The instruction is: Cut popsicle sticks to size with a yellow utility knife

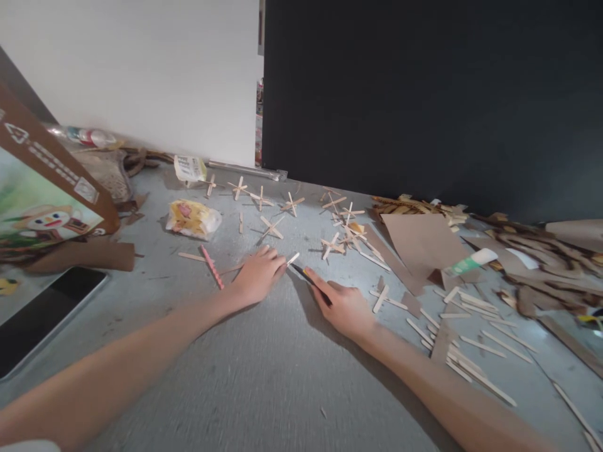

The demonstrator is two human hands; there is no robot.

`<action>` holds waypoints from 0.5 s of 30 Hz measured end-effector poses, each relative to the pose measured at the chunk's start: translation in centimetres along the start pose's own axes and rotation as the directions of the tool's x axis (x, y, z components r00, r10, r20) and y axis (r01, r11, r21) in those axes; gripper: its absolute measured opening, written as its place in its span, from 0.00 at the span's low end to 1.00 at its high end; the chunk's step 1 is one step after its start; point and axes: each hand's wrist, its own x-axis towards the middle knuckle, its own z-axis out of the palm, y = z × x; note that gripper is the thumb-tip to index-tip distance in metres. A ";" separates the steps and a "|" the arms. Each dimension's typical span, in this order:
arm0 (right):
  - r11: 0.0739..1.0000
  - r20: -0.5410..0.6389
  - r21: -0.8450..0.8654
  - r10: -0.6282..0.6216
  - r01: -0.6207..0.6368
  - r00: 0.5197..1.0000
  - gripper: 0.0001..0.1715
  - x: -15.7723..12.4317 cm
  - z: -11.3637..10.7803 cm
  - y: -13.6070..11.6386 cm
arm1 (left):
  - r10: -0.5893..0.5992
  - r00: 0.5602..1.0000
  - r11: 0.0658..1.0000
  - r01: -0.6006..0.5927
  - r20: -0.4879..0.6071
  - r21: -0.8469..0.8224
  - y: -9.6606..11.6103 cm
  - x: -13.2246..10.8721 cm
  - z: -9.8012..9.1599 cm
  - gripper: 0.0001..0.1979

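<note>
My left hand (260, 274) lies on the grey table with its fingers closed on a short wooden craft stick (293, 258), whose pale end sticks out past the fingertips. In my right hand (347, 309) is a utility knife (313, 279) with a black and yellow handle. Its dark blade points left and meets or nearly meets the stick; I cannot tell whether it touches. Beyond the hands stand several crossed-stick pieces, such as a star-shaped one (272, 228). A pink twisted stick (212, 267) lies left of my left hand, across another craft stick (191, 257).
Loose craft sticks (478, 304) are scattered at the right, near brown cardboard (419, 242) and a green-and-white glue tube (472, 261). A phone (44, 320), a printed carton (51, 188) and a yellow wrapper (193, 218) occupy the left. A black panel (433, 94) rises behind.
</note>
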 end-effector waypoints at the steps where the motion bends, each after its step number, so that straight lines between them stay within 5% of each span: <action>1: 1.000 0.012 0.000 0.004 -0.004 1.000 0.28 0.0 0.0 0.0 | 0.005 1.000 1.000 -0.005 0.003 0.012 0.0 0.0 0.0 0.15; 15: 0.997 0.186 -0.070 0.048 -0.036 0.981 0.30 0.8 -1.4 -0.7 | 0.028 1.000 0.997 -0.028 -0.003 0.068 0.3 0.1 -0.1 0.12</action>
